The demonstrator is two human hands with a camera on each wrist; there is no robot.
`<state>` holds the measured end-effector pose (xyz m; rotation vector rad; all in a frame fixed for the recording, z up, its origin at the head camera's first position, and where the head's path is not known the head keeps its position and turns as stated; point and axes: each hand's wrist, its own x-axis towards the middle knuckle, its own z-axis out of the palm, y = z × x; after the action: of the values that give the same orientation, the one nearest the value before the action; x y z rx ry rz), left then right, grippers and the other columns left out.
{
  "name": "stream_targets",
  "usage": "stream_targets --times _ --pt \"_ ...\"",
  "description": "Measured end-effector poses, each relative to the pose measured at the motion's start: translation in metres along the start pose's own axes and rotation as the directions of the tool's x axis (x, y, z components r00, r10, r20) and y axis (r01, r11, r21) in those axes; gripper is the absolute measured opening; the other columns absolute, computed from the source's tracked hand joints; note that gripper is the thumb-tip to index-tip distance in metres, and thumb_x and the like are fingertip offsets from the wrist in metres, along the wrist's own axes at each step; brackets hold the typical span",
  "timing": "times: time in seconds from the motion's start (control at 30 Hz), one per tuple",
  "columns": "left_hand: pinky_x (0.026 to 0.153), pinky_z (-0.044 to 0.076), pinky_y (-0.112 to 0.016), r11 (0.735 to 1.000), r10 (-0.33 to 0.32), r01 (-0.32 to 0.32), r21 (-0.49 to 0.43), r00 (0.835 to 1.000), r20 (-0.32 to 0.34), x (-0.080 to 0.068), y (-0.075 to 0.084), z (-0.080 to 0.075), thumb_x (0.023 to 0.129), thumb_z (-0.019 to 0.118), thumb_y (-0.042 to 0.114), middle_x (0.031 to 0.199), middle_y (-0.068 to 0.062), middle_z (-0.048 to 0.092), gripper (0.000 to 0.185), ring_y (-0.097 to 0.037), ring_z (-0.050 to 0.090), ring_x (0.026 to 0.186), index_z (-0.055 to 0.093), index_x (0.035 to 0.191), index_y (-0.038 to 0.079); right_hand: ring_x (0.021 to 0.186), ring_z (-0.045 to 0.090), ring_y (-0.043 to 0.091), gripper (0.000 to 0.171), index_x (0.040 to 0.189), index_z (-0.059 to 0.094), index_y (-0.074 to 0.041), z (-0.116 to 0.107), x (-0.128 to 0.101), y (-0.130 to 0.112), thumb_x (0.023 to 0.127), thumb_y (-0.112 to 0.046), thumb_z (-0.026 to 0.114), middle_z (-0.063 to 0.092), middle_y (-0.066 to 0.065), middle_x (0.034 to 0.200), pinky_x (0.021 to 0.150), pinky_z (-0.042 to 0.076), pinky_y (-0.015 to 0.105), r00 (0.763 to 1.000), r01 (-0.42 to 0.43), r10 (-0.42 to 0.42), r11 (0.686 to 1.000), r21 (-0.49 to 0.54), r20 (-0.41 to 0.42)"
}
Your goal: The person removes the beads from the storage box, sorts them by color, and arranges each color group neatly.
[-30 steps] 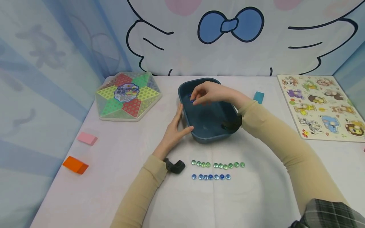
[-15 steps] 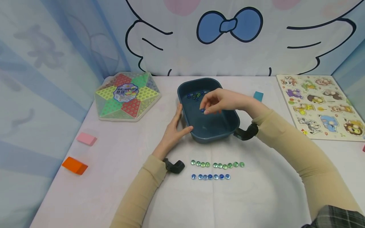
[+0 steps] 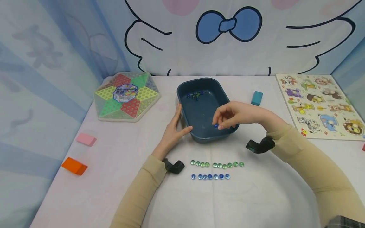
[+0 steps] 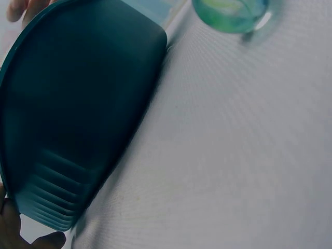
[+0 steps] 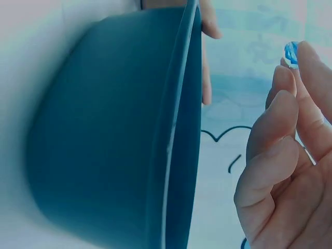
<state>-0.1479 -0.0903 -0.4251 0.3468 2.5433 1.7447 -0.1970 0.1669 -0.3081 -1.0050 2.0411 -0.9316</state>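
A dark teal tub stands mid-table with a few blue and green marbles at its far end. My right hand hovers over the tub's near right corner and pinches a blue marble, also seen at my fingertips as the blue marble in the right wrist view. My left hand rests open against the tub's left wall, thumb on its near corner. In front of the tub lie a row of green marbles and a row of blue marbles. The tub's outer wall fills the left wrist view.
A hexagonal checkers board lies at the back left. An animal puzzle board lies at the right. A teal block, a pink block and an orange block sit on the white table.
My right hand has drawn back from the tub's far end toward its near right corner, carrying the blue marble. The left hand has stayed on the tub.
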Motion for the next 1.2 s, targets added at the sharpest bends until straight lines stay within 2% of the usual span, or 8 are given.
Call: stream_targets --times 0.13,0.33,0.57,0.87,1.03,1.2 --pt "0.115 0.015 -0.042 1.0 -0.024 0.024 0.009 1.0 0.009 -0.002 0.009 -0.001 0.086 0.065 0.023 0.154 0.015 -0.001 0.088 -0.019 0.014 0.142 0.003 0.149 0.031 0.063 0.052 0.018 0.018 0.099 0.065 -0.005 0.007 -0.014 0.005 0.085 -0.015 0.066 0.06 0.005 0.078 0.05 0.045 0.025 0.998 0.037 -0.037 0.999 0.006 0.05" --pt "0.115 0.014 -0.045 1.0 -0.011 0.011 -0.004 1.0 0.018 -0.013 0.038 -0.006 0.087 0.063 0.017 0.157 -0.002 0.001 0.086 -0.027 0.014 0.142 0.006 0.15 0.015 0.062 0.05 0.013 0.012 0.095 0.068 -0.012 0.024 -0.028 0.012 0.084 -0.018 0.068 0.06 -0.001 0.076 0.05 0.043 0.021 0.989 0.087 -0.085 0.996 -0.011 0.121" --pt "0.115 0.014 -0.045 1.0 -0.023 0.023 -0.003 1.0 0.017 -0.014 0.041 -0.006 0.087 0.062 0.015 0.157 -0.001 0.001 0.085 -0.027 0.015 0.142 0.005 0.15 0.016 0.063 0.051 0.008 0.015 0.094 0.068 -0.013 0.047 -0.037 0.024 0.081 -0.02 0.071 0.06 -0.002 0.074 0.056 0.044 0.019 0.979 0.107 -0.106 0.994 0.006 0.174" --pt "0.116 0.013 -0.043 1.0 -0.022 0.022 -0.003 1.0 0.018 -0.013 0.041 -0.007 0.087 0.062 0.017 0.156 -0.001 0.002 0.085 -0.025 0.014 0.142 0.005 0.15 0.016 0.056 0.046 0.001 0.013 0.09 0.069 -0.013 0.063 -0.046 0.034 0.078 -0.019 0.073 0.055 0.003 0.062 0.051 0.041 0.016 0.976 0.068 -0.079 0.996 0.06 0.205" --pt "0.116 0.013 -0.042 1.0 -0.018 0.019 -0.001 1.0 0.023 -0.013 0.041 -0.008 0.088 0.061 0.015 0.156 -0.001 0.001 0.084 -0.024 0.012 0.143 0.004 0.15 0.016 0.054 0.041 -0.002 0.011 0.087 0.07 -0.018 0.067 -0.049 0.037 0.078 -0.023 0.074 0.049 -0.003 0.059 0.052 0.038 0.014 0.98 0.059 -0.059 0.998 0.004 0.19" --pt "0.116 0.013 -0.041 1.0 -0.017 0.017 -0.001 1.0 0.021 -0.013 0.042 -0.007 0.088 0.062 0.015 0.156 0.0 0.001 0.085 -0.023 0.012 0.143 0.004 0.15 0.016 0.056 0.042 -0.003 0.009 0.085 0.07 -0.022 0.076 -0.05 0.035 0.077 -0.024 0.074 0.05 -0.011 0.062 0.053 0.039 0.014 0.985 0.042 -0.026 0.995 -0.092 0.172"
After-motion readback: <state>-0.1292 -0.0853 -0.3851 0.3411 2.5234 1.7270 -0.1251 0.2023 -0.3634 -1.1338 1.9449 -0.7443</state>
